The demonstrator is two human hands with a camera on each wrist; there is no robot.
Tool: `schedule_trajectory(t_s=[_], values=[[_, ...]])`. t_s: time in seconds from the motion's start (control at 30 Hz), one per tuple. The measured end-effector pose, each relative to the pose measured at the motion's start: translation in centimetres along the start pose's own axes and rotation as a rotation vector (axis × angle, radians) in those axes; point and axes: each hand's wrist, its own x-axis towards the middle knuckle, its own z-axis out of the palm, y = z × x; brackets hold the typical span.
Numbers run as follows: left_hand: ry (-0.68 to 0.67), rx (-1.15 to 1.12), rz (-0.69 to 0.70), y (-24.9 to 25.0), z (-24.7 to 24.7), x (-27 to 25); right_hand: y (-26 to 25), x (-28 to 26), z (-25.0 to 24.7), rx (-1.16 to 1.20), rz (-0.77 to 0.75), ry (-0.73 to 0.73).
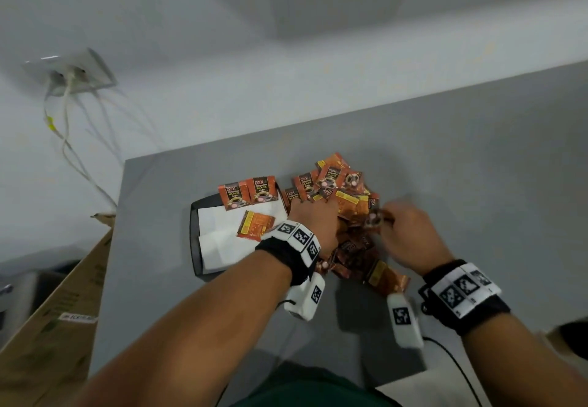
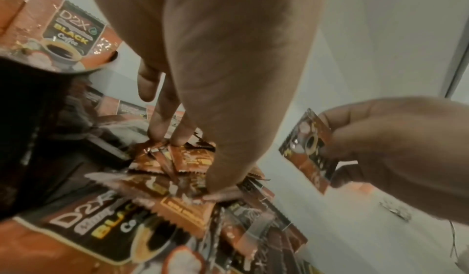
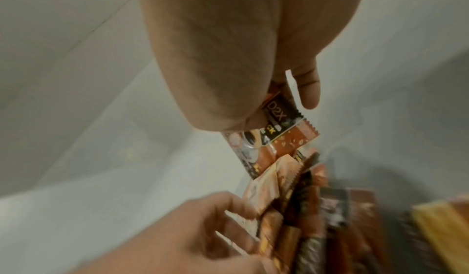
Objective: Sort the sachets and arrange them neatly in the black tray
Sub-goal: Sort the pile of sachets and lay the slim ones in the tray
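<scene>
A black tray (image 1: 194,241) lined with white paper (image 1: 219,231) sits left of centre on the grey table. Two orange D2X coffee sachets (image 1: 234,196) stand side by side at its far edge, and a third sachet (image 1: 256,225) lies flat on the paper. Right of the tray is a loose pile of sachets (image 1: 337,184). My left hand (image 1: 308,204) reaches down into the pile, thumb and fingers (image 2: 177,138) closing round a clump of sachets (image 2: 177,162). My right hand (image 1: 389,219) pinches a single sachet (image 1: 374,219) (image 2: 308,150) (image 3: 284,130) just above the pile's right side.
The table's left edge (image 1: 117,215) drops to a cardboard box (image 1: 54,304) on the floor. A wall socket with hanging cables (image 1: 71,72) is at far left. A black cable (image 1: 458,365) runs along the near table edge by my right arm.
</scene>
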Motion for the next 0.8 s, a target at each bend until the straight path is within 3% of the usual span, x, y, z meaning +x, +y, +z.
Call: schedule_trajectory(t_s=[0.17, 0.4, 0.57, 0.67, 0.8], values=[[0.01, 0.037, 0.007, 0.3, 0.4, 0.3, -1.2, 4.3, -0.9, 0.075, 0.147, -0.018], [0.028, 0.034, 0.016, 0.4, 0.3, -0.1, -3.3, 8.7, 1.5, -0.092, 0.035, -0.215], [0.042, -0.161, -0.066, -0.4, 0.2, 0.3, -2.5, 9.7, 3.7, -0.05, -0.108, -0.133], [0.031, -0.266, -0.093, -0.8, -0.1, 1.4, -1.3, 10.1, 3.8, -0.002, -0.045, -0.068], [-0.04, -0.22, -0.158, -0.5, -0.3, 2.5, 0.0, 10.0, 3.3, -0.061, 0.055, -0.076]])
